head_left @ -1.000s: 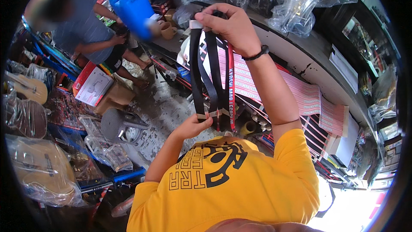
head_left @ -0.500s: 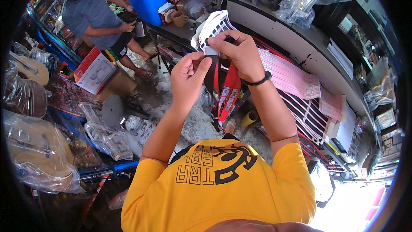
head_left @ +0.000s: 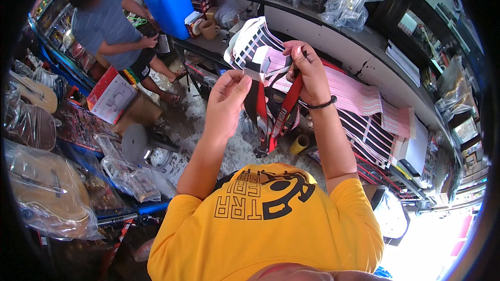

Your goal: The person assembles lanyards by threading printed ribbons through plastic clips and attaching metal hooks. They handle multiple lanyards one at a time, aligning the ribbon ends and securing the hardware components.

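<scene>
My left hand [head_left: 227,99] is closed, pinching the black end of a lanyard between thumb and fingers; a small whitish piece shows at its tip. To the right, my right hand [head_left: 311,78] has its fingers closed on the red and black straps of the lanyards [head_left: 284,113]. The straps hang in loops below and between both hands, red with pale lettering. A thin dark strip runs between the hands. Behind them are printed sheets with black and white blocks [head_left: 256,41] on the bench.
Pink printed strips [head_left: 359,96] lie along the bench to the right. A blue jerrycan [head_left: 169,8] and a brown mug [head_left: 209,29] stand at the far left end. A person [head_left: 112,31] stands beyond. Plastic-wrapped guitars [head_left: 49,187] line the left; a grey fan-like object [head_left: 140,143] sits nearby.
My right hand has moved right, away from my left hand, opening a gap between them. The lanyard straps have spread apart, and the view has shifted slightly.
</scene>
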The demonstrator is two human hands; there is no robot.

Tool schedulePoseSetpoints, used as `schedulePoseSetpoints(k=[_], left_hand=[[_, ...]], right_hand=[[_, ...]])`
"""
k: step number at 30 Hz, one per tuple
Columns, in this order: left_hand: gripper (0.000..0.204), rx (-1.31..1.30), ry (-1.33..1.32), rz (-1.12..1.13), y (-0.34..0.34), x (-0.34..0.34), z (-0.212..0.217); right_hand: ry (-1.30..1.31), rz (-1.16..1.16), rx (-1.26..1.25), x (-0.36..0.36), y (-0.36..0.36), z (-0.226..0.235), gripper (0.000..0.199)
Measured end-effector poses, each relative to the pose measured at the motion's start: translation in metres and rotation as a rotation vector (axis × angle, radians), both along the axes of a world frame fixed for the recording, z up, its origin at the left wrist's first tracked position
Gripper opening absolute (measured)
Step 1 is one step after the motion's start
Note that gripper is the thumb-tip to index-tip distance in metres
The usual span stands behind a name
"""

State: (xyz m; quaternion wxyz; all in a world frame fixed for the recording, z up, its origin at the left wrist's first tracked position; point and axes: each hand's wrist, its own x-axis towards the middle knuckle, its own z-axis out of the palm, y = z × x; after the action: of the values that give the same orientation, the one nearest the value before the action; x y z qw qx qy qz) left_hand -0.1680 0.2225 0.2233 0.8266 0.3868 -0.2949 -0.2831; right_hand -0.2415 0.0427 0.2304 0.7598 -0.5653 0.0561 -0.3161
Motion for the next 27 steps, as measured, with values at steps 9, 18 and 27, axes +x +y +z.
schedulePoseSetpoints(k=[9,18,27], left_hand=[[0.011,0.271,-0.437,0.311,-0.001,-0.011,-0.002],[0.009,0.213,-0.367,0.197,0.0,-0.02,-0.006],[0.004,0.467,-0.618,0.313,0.004,-0.028,-0.01]], right_hand=[[-0.018,-0.052,0.002,-0.018,-0.021,-0.011,0.028],[0.137,-0.627,-0.869,-0.019,-0.004,0.006,0.03],[0.015,-0.437,-1.344,-0.04,0.045,0.033,0.02]])
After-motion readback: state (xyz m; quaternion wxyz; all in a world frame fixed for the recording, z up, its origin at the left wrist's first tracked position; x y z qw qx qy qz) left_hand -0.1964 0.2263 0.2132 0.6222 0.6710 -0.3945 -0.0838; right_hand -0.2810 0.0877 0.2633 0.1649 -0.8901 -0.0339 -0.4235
